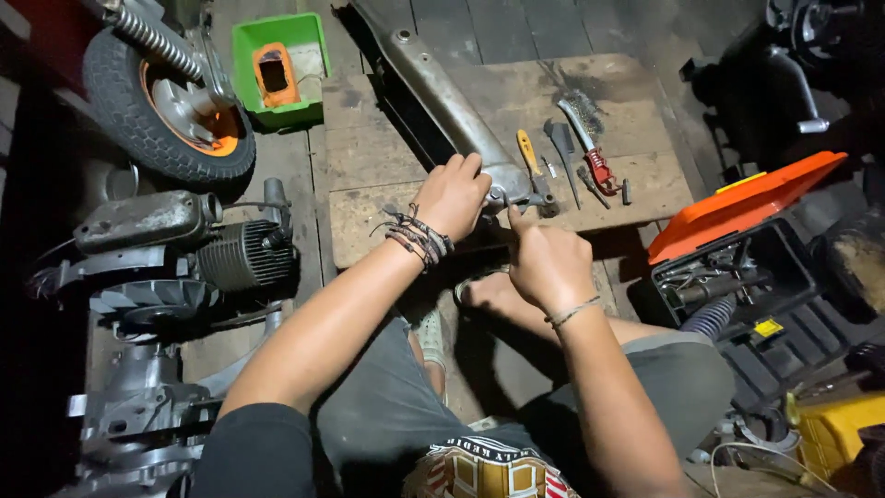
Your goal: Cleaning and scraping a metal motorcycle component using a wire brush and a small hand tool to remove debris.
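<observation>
Two hands, both on the same part?
— Yes. Left hand [452, 194], with cord bracelets at the wrist, curls its fingers over the lower end of a long grey metal arm [442, 92], gripping it; looks like it steadies the piece. Right hand [546, 261] is mostly closed, index finger stretched out to touch the small fitting at that same end. Whether it pinches anything, cannot tell.

— Where does the arm lie?
— Diagonal across a wooden board [369, 148] on the floor, lower end at the board's near edge, right in front of the seated person's knees. Easy reach, flat support, I'd judge.

— Tools?
— Just right of the hands, lined up on the board: yellow-handled screwdriver [526, 151], a dark tool beside it, wire brush with red handle [588, 138]. Laid out within grabbing range.

— Further out?
— Right: open orange-lidded toolbox [747, 205], tools inside, yellow case [834, 429] near the corner. Left: finned engine [244, 254] and casings on the floor, scooter wheel with orange rim [171, 106] above it. Green bin [281, 69] holding an orange part sits at the board's far left corner. Lighting dim at the edges, details there unclear.
</observation>
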